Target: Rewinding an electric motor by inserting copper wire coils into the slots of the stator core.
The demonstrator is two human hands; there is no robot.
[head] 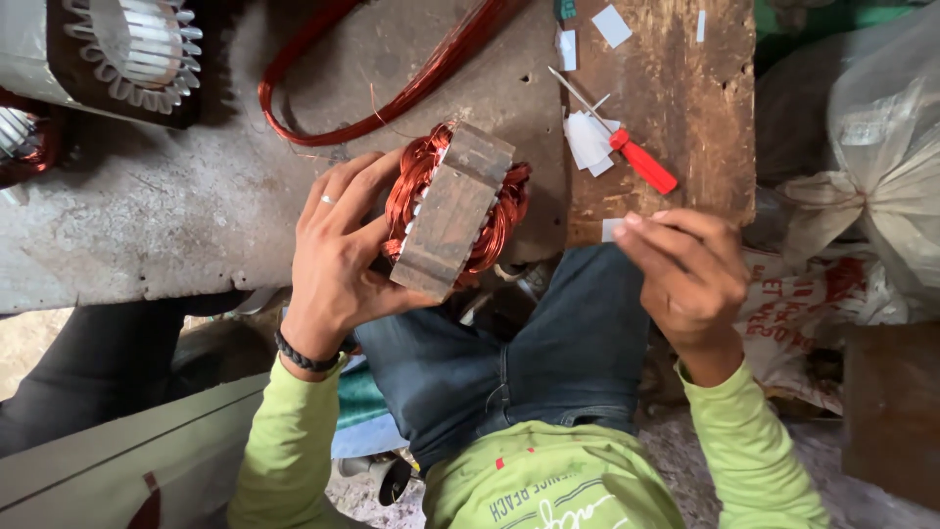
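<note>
- Stator (452,209) sits centre frame, propped on edge at the near lip of the table (147,216), above the knee.
- Left hand (338,250) wrapped around its left side: fingers spread over the copper windings, palm against the lower corner. Holding it.
- Right hand (685,269) is well apart, right of centre; fingers pinched narrow on a small white paper slip (613,229) at the edge of the wooden board (676,108).
- Handling, my read: steel lamination stack, so heavy and stiff; it won't flex. The copper end coils are the soft part, the enamel scratches and the wires bend out of shape. I'd grip the grey core faces, not the coils.
- Slip is thin and light, easily creased; a fingertip pinch is right.
- Upper right: red-handled screwdriver (641,160) lying beside more white slips (587,140) on the board.
- Top centre: loose loop of copper wire (392,98) on the table.
- Upper left: another stator (132,49), bare slots, partly out of frame.
</note>
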